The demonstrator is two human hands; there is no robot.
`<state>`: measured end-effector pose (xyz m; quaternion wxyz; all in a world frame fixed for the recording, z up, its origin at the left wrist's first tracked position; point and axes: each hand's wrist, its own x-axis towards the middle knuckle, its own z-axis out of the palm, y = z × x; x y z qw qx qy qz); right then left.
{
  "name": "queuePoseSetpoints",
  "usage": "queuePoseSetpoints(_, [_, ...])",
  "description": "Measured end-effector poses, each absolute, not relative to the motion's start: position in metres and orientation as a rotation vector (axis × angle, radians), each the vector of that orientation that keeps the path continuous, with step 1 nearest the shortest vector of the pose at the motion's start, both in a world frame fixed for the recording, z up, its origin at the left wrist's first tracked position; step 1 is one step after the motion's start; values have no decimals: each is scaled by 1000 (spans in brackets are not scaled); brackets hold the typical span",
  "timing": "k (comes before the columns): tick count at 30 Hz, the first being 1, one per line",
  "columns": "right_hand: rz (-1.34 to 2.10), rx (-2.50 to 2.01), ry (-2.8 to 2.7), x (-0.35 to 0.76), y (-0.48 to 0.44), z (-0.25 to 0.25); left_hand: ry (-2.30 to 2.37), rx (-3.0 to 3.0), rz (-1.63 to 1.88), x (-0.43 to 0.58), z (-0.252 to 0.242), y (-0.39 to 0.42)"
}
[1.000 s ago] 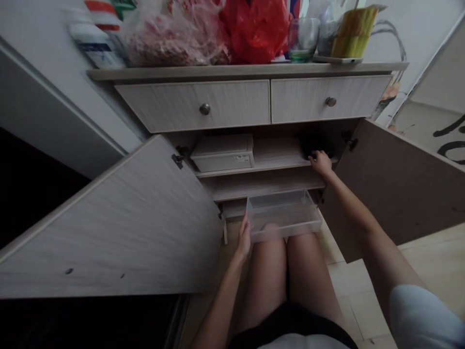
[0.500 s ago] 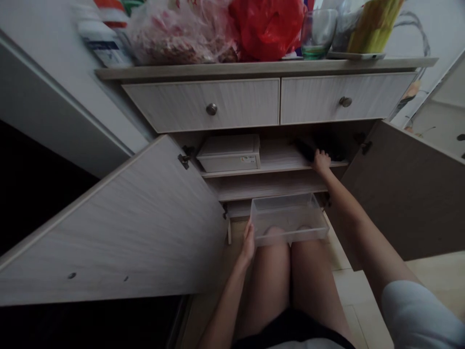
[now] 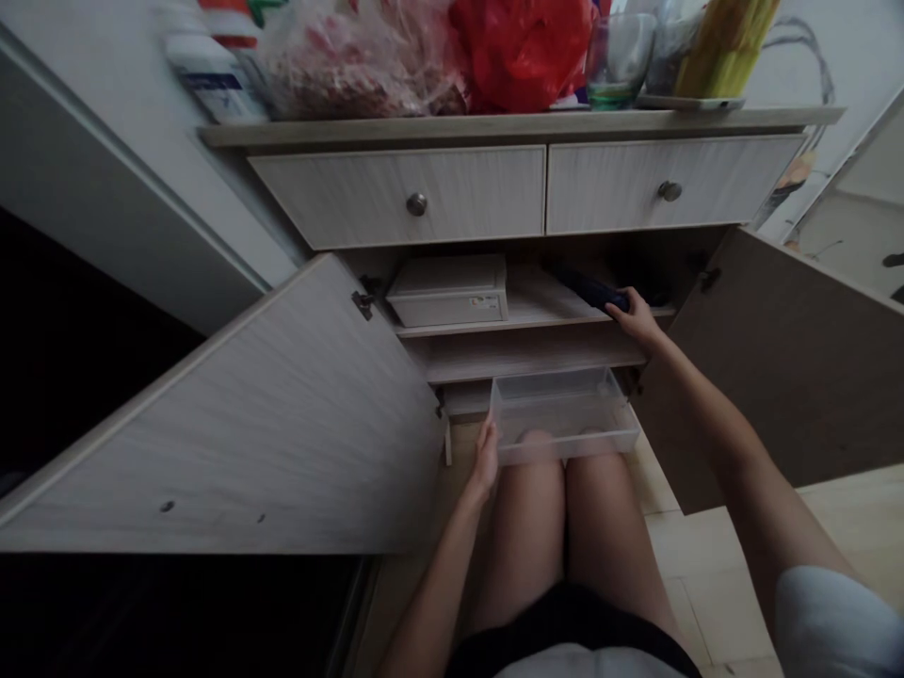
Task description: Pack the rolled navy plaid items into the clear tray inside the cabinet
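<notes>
My left hand (image 3: 486, 454) grips the left end of a clear plastic bin (image 3: 565, 447), which rests over my knees with its open side up. Nothing shows inside the bin. On the cabinet's upper shelf (image 3: 526, 303), my right hand (image 3: 637, 318) is closed round the near end of a long dark-blue object that looks like a folded umbrella (image 3: 583, 285). Its far end points back and to the left into shadow. Behind my right hand lies another dark item (image 3: 646, 278), too dim to name.
A white lidded box (image 3: 448, 292) sits at the shelf's left. Open doors flank me, the left door (image 3: 268, 424) and the right door (image 3: 769, 377). Above are two closed drawers (image 3: 424, 184). Bags (image 3: 523, 56), a glass (image 3: 620, 61) and bottles (image 3: 216, 80) crowd the cabinet top.
My right hand has shifted slightly right, and the dark-blue umbrella now shows more of its length, its near end at my fingers. The bin stays on my knees in my left hand.
</notes>
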<state>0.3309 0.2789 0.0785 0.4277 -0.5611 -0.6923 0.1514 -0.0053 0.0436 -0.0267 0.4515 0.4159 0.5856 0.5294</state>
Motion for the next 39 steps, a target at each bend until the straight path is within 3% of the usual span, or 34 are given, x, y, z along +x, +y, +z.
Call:
queuePoseSetpoints(5, [684, -1072, -2068, 344, 221, 101, 1418, 990, 1305, -4, -22, 40])
queuePoseSetpoints(11, [859, -994, -2482, 337, 170, 100, 1470, 989, 1292, -3, -17, 35])
queuePoseSetpoints(17, [652, -1147, -2608, 308, 159, 65, 1450, 960, 1283, -3, -13, 37])
queuePoseSetpoints(23, [192, -1295, -2695, 288, 161, 45, 1437, 995, 1303, -3, -11, 37])
queuePoseSetpoints(28, [166, -1317, -2625, 288, 184, 59, 1439, 973, 1306, -2, -16, 37])
queuePoseSetpoints(34, [-123, -1940, -1960, 328, 270, 95, 1452, 975, 1294, -4, -23, 37])
queuePoseSetpoints(39, [-19, -2221, -1901, 348, 321, 95, 1468, 972, 1305, -2, -29, 37])
